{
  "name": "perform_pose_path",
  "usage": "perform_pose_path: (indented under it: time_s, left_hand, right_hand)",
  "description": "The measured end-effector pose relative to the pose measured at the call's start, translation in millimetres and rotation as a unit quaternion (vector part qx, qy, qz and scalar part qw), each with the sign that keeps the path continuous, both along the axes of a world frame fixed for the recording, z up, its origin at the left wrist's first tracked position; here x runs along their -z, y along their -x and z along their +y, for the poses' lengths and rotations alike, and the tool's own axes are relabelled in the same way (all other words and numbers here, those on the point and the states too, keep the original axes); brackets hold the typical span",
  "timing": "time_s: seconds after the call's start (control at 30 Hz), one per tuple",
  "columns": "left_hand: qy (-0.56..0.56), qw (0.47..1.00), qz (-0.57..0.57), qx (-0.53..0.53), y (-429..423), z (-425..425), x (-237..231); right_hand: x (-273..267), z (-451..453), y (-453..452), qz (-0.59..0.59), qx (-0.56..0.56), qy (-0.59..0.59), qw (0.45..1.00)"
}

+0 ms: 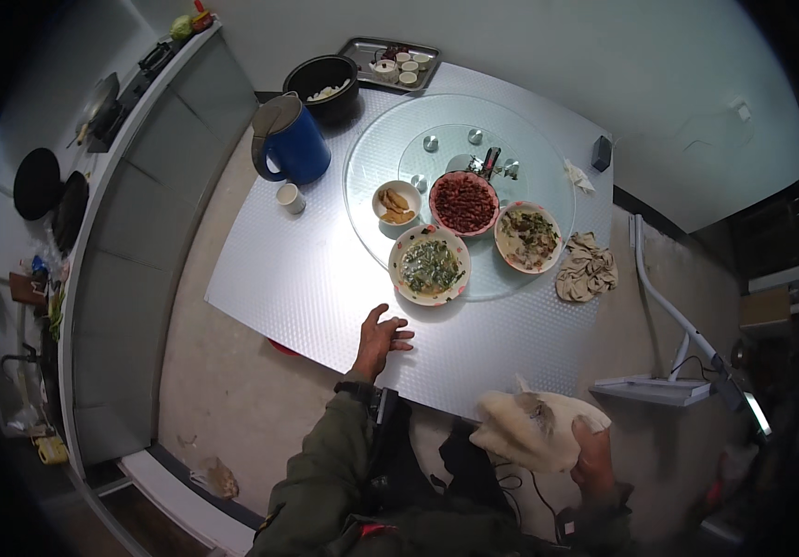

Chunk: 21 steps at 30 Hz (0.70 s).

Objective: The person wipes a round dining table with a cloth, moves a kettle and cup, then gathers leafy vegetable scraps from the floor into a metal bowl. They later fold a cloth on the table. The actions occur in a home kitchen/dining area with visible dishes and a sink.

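My left hand [380,340], with its fingers apart and nothing in it, hovers over or rests on the front of the metal-topped table [302,278]; contact cannot be told. Just beyond its fingertips stands a patterned bowl of soup with greens [430,268]. At the table's front right edge, my right hand [591,452] grips a pale cloth [528,432] with a dark stain, bunched and slightly blurred. A crumpled brown cloth [586,268] lies farther back on the right side.
A glass turntable [371,132] carries a red dish [465,203], a meat-and-greens bowl [528,237] and a small bowl [396,202]. A blue jug [295,143], paper cup [290,199], black pot [333,108] and metal tray [371,49] stand left and behind. A folded floor lamp [678,313] is right.
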<state>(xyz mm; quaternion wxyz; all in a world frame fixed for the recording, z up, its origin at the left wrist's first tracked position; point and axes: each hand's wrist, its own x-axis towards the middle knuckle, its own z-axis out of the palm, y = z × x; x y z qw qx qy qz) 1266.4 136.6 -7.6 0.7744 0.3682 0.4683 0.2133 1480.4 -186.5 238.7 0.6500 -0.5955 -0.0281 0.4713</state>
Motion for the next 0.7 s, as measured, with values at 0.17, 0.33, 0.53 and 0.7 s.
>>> perform_pose_path:
  time_s: [0.17,0.33,0.53,0.7]
  left_hand:
    - [0.025,0.998,-0.027,0.055,-33,63,10]
    - [0.049,0.996,-0.007,0.067,-48,77,9]
    - [0.032,0.997,0.019,0.065,-61,78,6]
    - [-0.004,0.998,0.042,0.050,-66,83,4]
  right_hand:
    - [6,20,10,-0.008,0.064,0.046,0.997]
    - [10,31,15,0.013,0.116,0.041,0.992]
    - [16,25,15,0.033,0.145,0.039,0.988]
    - [17,26,11,0.037,0.154,0.064,0.985]
